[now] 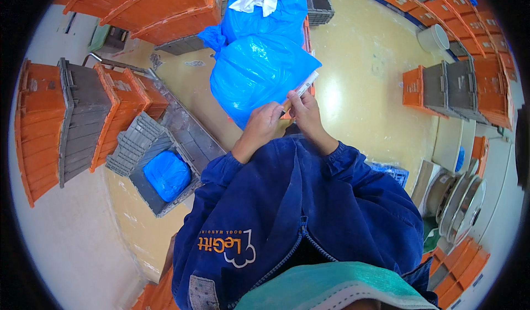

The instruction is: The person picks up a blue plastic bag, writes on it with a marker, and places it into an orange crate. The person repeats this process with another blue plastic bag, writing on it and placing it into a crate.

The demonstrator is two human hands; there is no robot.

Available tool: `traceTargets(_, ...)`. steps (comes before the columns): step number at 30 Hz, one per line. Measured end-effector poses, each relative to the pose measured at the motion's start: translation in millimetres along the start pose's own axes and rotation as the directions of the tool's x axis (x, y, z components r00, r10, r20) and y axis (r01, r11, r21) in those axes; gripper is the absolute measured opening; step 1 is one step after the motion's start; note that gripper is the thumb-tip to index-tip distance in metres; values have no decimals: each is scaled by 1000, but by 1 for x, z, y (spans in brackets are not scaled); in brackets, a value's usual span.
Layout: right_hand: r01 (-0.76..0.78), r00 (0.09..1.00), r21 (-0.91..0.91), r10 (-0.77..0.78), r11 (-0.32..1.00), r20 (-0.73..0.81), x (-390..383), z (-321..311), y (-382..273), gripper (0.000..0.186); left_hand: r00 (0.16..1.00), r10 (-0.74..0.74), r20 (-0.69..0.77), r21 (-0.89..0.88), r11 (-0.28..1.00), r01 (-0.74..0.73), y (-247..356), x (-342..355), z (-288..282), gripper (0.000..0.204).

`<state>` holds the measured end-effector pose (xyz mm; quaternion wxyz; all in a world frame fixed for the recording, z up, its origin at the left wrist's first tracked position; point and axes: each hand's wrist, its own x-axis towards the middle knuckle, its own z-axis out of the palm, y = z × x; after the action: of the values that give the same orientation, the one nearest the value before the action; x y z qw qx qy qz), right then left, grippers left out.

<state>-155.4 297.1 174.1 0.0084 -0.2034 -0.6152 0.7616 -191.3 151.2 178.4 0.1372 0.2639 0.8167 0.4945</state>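
My left hand (pixel 259 129) and my right hand (pixel 307 115) are close together in front of my chest, fingers bent and closed. A white printed strip (pixel 307 83) sticks out past my right fingertips, between finger and thumb. Between the hands shows a small tan piece (pixel 287 111) with a dark bit by my left fingertips; its kind is not clear. Just beyond the hands, a full blue plastic bag (pixel 256 72) bulges, with another blue bag (pixel 270 17) behind it. A crumpled white paper or cloth (pixel 255 0) lies on the farther bag.
Orange and grey crates (pixel 72 122) are stacked at left. A grey lidded crate (pixel 190 191) holds a blue-wrapped bundle (pixel 167 175). More crates (pixel 450 92) stand at right, near a white bucket (pixel 433 38) and several round discs or reels (pixel 461 208). The floor (pixel 364 83) is yellowish.
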Motion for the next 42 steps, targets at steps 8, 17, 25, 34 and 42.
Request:
traceTargets(8,45,999,-108,-43,993,20,-17,1,24,24,993,77,89,211,973,-95,-3,-23,11,33)
traceTargets(17,81,963,73,-97,994,253,2,-23,-25,21,899,-161,407,-661,627,412,9,3,19,44)
traceTargets(25,152,745,203,-247,967,619,42,-64,-20,15,740,229,632,-661,-340,669,19,11,51,50)
traceTargets(34,-139,907,834,-270,534,324,122,-101,-51,21,821,23,570,-747,-401,530,63,9,49,46)
traceTargets(42,-149,988,782,54,606,147,149,-106,-1,22,824,-549,-139,-907,404,116,-68,130,10,28)
